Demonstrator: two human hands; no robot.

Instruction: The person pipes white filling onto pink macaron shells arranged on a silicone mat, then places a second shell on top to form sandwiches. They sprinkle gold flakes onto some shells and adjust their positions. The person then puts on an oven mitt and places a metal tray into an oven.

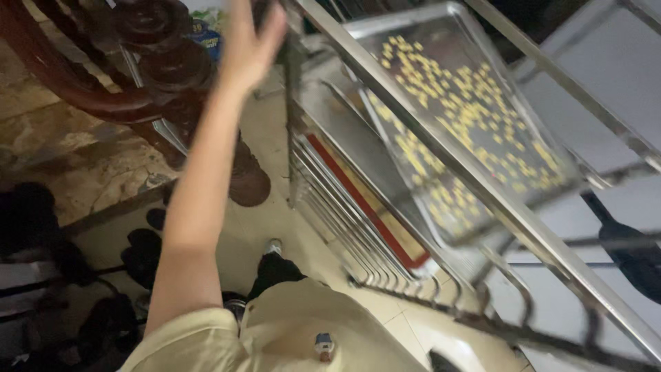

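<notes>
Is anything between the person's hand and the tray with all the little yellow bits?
Yes. The left hand is raised beside the metal rack, and the rack's upright post and slanted top bar cross between it and the tray of yellow pieces. The hand touches neither tray nor pieces.

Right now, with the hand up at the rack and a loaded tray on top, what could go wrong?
1. The tray of small yellow pieces looks tilted in this blurred view; a bump to the metal rack could slide pieces off.
2. The left hand reaches near the rack's upright, where fingers might get pinched.
3. Shoes on the floor near the feet may cause a trip.
</notes>
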